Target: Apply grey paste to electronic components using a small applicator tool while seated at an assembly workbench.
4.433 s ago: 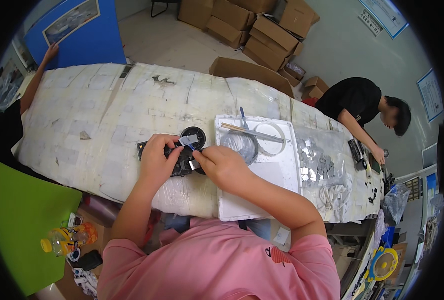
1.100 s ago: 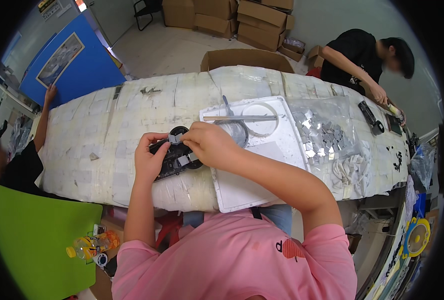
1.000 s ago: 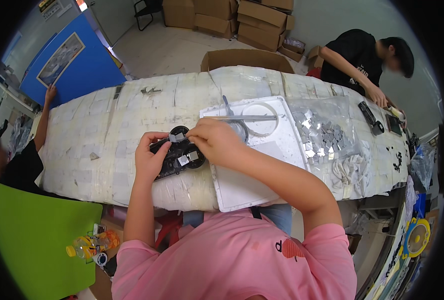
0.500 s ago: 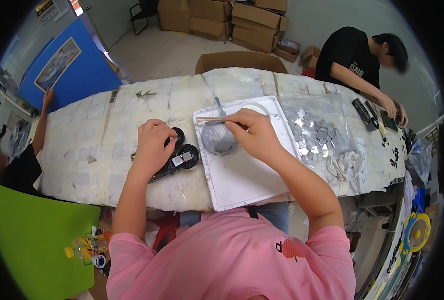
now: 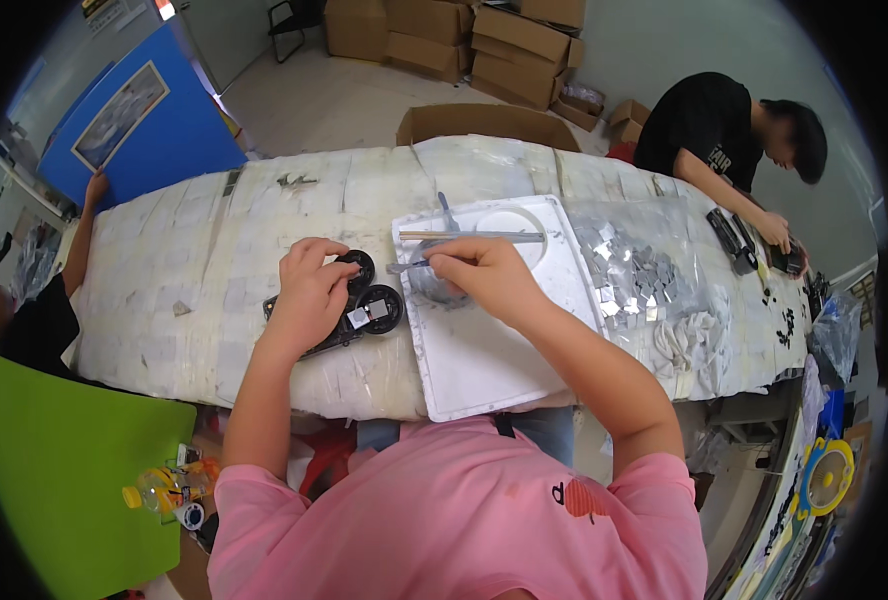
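My left hand is closed on a black device with two round housings, its fingertips at the upper round housing. A small pale square piece sits at the lower housing. My right hand pinches a small spatula, whose grey-smeared tip points at the device. Beneath that hand, a round patch of grey paste lies on a white tray, partly hidden by my fingers. A thin rod or pair of sticks rests across the tray, and a grey-smeared tool stands out past the paste.
Right of the tray, a clear plastic bag holds many small silvery squares, with a crumpled white cloth nearer me. A co-worker handles black devices at the far right. Another person's arm reaches a blue board at left.
The thin rod that my right hand held now lies on the tray. That hand has taken the spatula instead and brought its tip near the device. My left hand has barely moved.
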Available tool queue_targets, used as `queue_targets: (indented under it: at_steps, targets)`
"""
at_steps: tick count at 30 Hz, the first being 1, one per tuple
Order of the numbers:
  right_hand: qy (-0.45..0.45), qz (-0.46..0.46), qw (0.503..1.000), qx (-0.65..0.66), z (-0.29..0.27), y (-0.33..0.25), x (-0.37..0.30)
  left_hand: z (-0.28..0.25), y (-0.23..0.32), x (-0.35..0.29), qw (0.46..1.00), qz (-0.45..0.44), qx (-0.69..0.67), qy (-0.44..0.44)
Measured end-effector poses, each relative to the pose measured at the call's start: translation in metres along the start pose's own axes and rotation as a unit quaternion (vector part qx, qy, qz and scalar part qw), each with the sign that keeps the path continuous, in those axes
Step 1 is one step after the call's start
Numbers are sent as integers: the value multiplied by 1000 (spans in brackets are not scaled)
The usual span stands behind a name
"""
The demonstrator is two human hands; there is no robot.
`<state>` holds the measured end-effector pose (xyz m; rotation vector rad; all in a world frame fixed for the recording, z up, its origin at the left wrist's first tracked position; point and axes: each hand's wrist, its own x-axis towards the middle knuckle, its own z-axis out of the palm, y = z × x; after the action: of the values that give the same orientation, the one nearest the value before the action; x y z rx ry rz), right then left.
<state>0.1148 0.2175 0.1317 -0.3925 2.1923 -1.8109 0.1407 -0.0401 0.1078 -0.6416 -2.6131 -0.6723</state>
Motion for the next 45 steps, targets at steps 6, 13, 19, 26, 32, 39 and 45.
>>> queue_targets:
  at_steps: [6,13,19,26,32,39,45]
  targets:
    - [-15,25,1000,12,30,0,13,4,-9,-27,992,-80,-45,86]
    - [14,-298,929,-219,41,7,19,10,-18,-42,990,-98,-51,82]
    - [73,-276,940,-189,39,6,19,5,-12,-26,994,-60,-45,81]
    - [102,-204,965,-130,33,4,16,7,-2,-7,997,-17,46,58]
    - [90,-195,967,-137,32,7,14,8,-3,-9,996,-11,69,50]
    - [46,-239,955,-172,40,14,14,7,-14,-20,990,-63,-30,123]
    - [20,-287,931,-225,45,14,16,5,-24,-36,988,-85,-47,117]
